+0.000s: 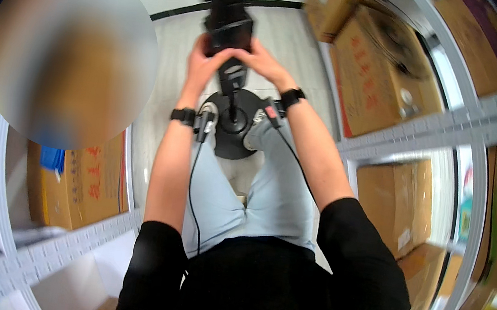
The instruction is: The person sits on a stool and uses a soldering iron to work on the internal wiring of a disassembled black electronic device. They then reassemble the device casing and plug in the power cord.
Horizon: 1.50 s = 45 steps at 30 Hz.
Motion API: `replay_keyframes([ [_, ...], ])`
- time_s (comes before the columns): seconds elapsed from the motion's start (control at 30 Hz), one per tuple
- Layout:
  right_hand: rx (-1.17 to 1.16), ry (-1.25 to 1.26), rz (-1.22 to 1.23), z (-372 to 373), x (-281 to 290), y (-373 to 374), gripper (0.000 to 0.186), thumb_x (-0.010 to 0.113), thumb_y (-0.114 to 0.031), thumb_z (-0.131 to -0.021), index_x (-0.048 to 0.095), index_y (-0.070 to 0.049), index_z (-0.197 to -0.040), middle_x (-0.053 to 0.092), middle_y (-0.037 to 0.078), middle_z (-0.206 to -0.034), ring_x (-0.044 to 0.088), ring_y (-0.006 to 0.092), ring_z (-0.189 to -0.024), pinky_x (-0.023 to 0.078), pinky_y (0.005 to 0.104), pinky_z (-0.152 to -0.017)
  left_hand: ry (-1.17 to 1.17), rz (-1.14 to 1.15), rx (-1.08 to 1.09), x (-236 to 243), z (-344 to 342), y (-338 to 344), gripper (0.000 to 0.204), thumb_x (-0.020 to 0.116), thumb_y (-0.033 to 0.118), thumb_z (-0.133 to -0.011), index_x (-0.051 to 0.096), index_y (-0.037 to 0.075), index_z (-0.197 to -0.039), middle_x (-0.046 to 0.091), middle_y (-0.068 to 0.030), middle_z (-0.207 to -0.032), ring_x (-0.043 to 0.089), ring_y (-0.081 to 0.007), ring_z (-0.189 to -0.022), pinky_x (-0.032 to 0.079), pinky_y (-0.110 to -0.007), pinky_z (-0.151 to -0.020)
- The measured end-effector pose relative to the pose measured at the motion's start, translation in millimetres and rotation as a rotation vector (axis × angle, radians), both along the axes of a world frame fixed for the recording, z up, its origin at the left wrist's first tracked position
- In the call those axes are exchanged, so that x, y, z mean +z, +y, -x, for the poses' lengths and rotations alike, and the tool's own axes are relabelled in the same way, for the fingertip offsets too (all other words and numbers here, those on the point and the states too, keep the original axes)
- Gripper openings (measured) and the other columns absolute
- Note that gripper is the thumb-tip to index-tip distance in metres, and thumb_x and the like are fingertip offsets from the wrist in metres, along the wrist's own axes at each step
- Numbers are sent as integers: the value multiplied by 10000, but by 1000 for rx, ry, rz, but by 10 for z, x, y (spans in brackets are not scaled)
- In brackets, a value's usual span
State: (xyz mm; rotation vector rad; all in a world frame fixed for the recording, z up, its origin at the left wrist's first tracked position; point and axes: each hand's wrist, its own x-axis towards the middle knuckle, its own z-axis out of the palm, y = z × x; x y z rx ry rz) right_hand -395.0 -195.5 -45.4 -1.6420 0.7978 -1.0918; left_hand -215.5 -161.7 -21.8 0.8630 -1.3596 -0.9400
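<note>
A tall black device [230,34] rises on a pole from a round black base [243,148], which sits on the floor at my feet. Its upper end is blurred and runs out past the top edge. My left hand [201,64] wraps the left side of the boxy middle part. From the right, my right hand [262,63] grips the same part, and the two hands meet at the front. The fingertips behind the device are hidden. Each wrist wears a black strap, with a small cabled unit [203,126] by the left and another cabled unit [271,113] by the right.
Grey metal shelving [415,130] stands close on my right, loaded with cardboard boxes [368,77]. More shelving [61,242] on my left holds a carton [91,184] and a blue item [52,159]. A large blurred round patch covers the upper left. Thin cables run along my legs.
</note>
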Motion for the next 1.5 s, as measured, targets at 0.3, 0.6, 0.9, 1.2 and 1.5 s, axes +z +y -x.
replay_keyframes([
  [0.3, -68, -2, 19, 117, 163, 273, 648, 723, -342, -901, 453, 10, -1373, 605, 132, -1236, 555, 199, -1131, 438, 334, -995, 122, -16, -62, -48, 181, 85, 472, 752, 98, -864, 517, 15, -1264, 614, -68, -1189, 577, -145, -1076, 433, -277, -960],
  [0.6, -59, 2, 54, 69, 23, 57, 511, 681, -320, -933, 516, 4, -1292, 639, 117, -1179, 563, 179, -1081, 472, 350, -952, 51, -25, -22, -94, 146, -73, 523, 817, 217, -812, 544, 9, -1207, 633, -82, -1153, 601, -164, -1034, 484, -310, -911],
  [0.9, -175, 196, -41, -32, -110, 135, 450, 555, -369, -1009, 566, -9, -1279, 622, 61, -1177, 548, 170, -1073, 437, 339, -956, -244, 35, 32, -6, -266, 204, 751, 804, 408, -786, 518, 8, -1354, 624, -152, -1278, 598, -240, -1158, 469, -367, -1004],
  [1.2, -204, 131, 63, -2, -402, -111, 539, 520, -371, -1027, 448, -10, -1421, 517, 105, -1395, 466, 215, -1271, 337, 342, -1083, -364, -13, 1022, -420, -3270, 1322, 251, 722, 214, -861, 678, 32, -1029, 717, -122, -884, 688, -209, -808, 540, -334, -731],
  [1.5, -257, 166, 0, 32, -378, -21, 705, 454, -486, -1031, 349, 60, -1464, 433, 162, -1476, 429, 256, -1322, 312, 342, -1107, -745, -498, 1688, -930, -5391, 3417, 405, 763, 262, -776, 684, 5, -1079, 681, -219, -1020, 637, -374, -999, 499, -448, -901],
])
